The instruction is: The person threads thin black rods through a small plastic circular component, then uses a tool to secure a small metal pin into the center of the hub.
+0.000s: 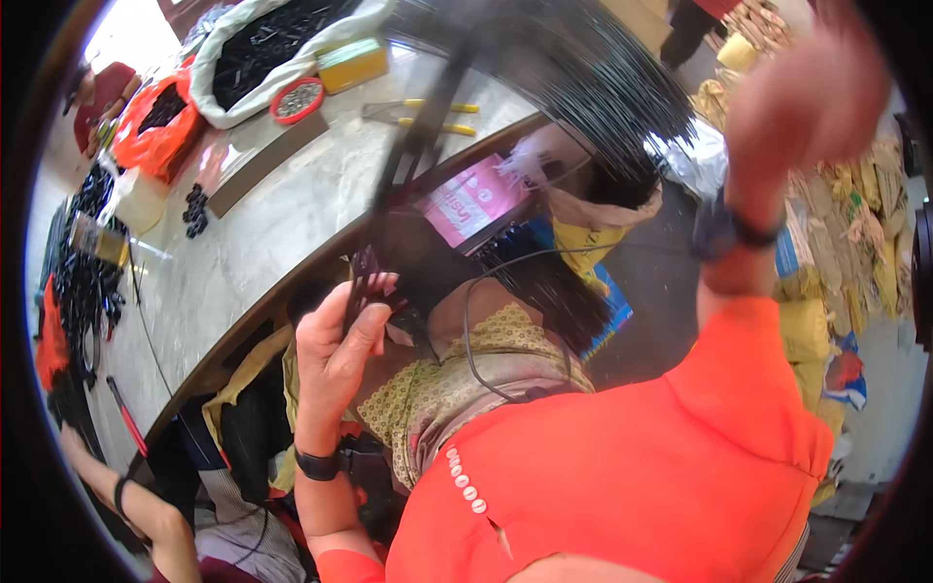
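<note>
In my left hand [342,335], fingers closed round their lower ends, are several long, thin black strips [413,146]. They rise up and away over the table edge, smeared by motion, so their exact kind is unclear. My right hand [812,107] is raised at the far right, away from the strips. Motion blurs its fingers, and whether it holds anything does not show. A large bundle of thin dark rods [593,78] lies on the table beyond the strips. Yellow-handled pliers [423,117] lie on the tabletop left of that bundle.
On the grey table [282,219] stand a white sack of black pieces [277,49], an orange bag [160,131], a red dish of small metal parts [296,100] and a yellow box [352,65]. Another person's arm [136,500] reaches in at lower left. Stacked bundles [841,223] line the right.
</note>
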Demonstrator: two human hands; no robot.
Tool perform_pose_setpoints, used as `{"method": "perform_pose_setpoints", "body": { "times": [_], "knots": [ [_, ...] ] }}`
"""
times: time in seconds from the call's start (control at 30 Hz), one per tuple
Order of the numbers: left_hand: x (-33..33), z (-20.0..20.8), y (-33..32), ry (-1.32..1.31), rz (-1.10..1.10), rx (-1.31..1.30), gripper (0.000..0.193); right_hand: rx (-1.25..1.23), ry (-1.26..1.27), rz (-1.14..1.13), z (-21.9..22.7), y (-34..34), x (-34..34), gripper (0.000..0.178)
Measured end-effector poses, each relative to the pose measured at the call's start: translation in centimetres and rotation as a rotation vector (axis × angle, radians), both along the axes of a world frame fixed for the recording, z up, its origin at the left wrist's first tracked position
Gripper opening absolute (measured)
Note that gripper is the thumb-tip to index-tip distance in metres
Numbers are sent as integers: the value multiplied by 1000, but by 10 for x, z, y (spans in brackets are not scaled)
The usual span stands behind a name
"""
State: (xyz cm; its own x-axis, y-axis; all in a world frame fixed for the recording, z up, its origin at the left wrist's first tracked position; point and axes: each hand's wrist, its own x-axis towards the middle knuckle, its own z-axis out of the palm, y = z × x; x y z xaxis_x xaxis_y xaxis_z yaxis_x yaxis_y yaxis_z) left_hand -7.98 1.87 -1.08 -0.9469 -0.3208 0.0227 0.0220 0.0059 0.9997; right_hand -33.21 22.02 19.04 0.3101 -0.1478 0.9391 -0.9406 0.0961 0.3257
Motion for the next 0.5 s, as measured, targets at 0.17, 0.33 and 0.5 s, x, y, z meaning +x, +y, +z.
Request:
{"method": "perform_pose_setpoints", "body": {
  "times": [0.17, 0.33, 0.5],
  "knots": [
    [-47, 22, 14, 47, -530, -264, 25, 787, 98, -525, -104, 46, 87, 28],
    [-103, -17, 35, 295, -428, -763, 36, 1157, -590, -589, -225, 131, 42, 17],
    [-78, -37, 14, 48, -195, -479, 28, 1081, -1093, -736, -344, 206, 12, 32]
  ]
}}
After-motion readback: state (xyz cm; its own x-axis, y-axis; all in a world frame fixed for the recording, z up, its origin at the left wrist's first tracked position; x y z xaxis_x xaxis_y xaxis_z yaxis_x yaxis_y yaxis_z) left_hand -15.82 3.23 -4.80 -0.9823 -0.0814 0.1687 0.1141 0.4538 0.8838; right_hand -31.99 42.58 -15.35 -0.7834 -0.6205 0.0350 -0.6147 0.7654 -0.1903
